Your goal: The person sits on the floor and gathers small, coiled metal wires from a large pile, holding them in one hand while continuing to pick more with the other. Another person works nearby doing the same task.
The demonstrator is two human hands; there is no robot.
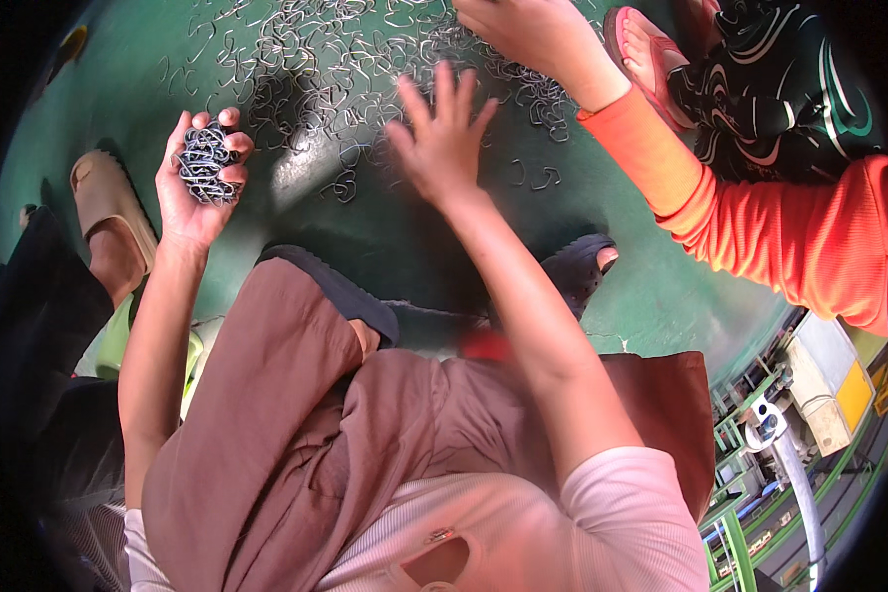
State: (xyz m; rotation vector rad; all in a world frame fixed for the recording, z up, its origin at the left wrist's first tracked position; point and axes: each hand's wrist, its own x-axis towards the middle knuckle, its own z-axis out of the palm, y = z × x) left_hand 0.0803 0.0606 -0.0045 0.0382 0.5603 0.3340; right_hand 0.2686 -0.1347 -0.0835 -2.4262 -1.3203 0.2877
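My left hand (192,192) is raised at the left with its fingers curled round a bundle of bent metal wire hooks (207,163). Over the near part of the scattered hooks (335,64), my right hand (444,148) is stretched out, its fingers spread and slightly blurred, with nothing in them. The loose hooks are thin, silvery and curved, lying on the green floor (237,247). Two stray hooks (546,178) lie apart to the right of my right hand.
From the right, a co-worker's hand (533,35) in an orange sleeve (720,217) reaches over the hooks. That side also has a foot in a pink sandal (641,54). A beige slide (113,202) on another person's foot is at the left. Green metal racks (760,513) stand lower right.
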